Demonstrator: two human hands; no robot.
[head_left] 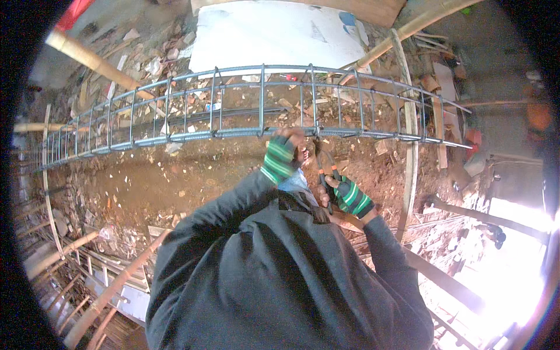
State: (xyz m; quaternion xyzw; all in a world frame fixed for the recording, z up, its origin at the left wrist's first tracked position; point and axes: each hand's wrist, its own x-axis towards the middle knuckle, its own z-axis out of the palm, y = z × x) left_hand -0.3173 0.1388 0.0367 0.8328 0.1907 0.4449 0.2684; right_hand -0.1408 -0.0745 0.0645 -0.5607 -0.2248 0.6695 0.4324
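A long rebar cage (pixel 239 133) of steel bars and square stirrups runs across in front of me. My left hand (pixel 284 150), in a green striped fingerless glove, is closed at the cage's near lower bar; its fingertips are slightly blurred and cover that bar. My right hand (pixel 348 195), gloved alike, is closed around pincers (pixel 327 172) with dark and orange handles. The pincers' head points up toward the near bar, beside a stirrup just right of my left hand. Whether the jaws touch the steel or any tie wire, I cannot tell.
Bamboo poles (pixel 99 65) and upright wooden posts (pixel 411 157) stand around the cage. A white sheet (pixel 274 35) lies beyond it. Brown soil with rubble (pixel 175 181) spreads below. More poles (pixel 116 286) cross at lower left; bright light fills the lower right.
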